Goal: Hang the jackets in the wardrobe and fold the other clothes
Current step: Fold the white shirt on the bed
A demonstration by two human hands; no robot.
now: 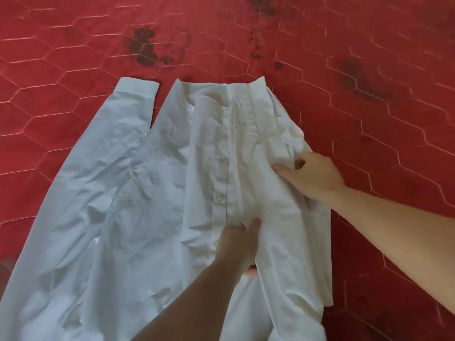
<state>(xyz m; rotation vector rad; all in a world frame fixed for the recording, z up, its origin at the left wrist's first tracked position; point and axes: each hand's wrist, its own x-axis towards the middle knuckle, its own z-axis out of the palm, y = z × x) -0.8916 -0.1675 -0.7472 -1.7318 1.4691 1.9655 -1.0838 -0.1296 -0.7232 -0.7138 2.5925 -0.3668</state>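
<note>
I'm watching a white button-up shirt (172, 193) spread on the red quilted bedspread (369, 107), collar end toward me, 1 sleeve (105, 148) stretched out on the left and not yet folded. The right side is already turned in over the front. To do this fold well, I'd say keep the turned-in edge parallel to the button placket (222, 183) and smooth the creases outward before bringing the other side across — wrinkles trapped now will set. The left hand (237, 244) reaches in from below and grips a pleat of cloth beside the placket, fingers curled under it. The right hand (310, 175) comes from the side, forearm low, thumb and fingers pinching the folded edge.
</note>
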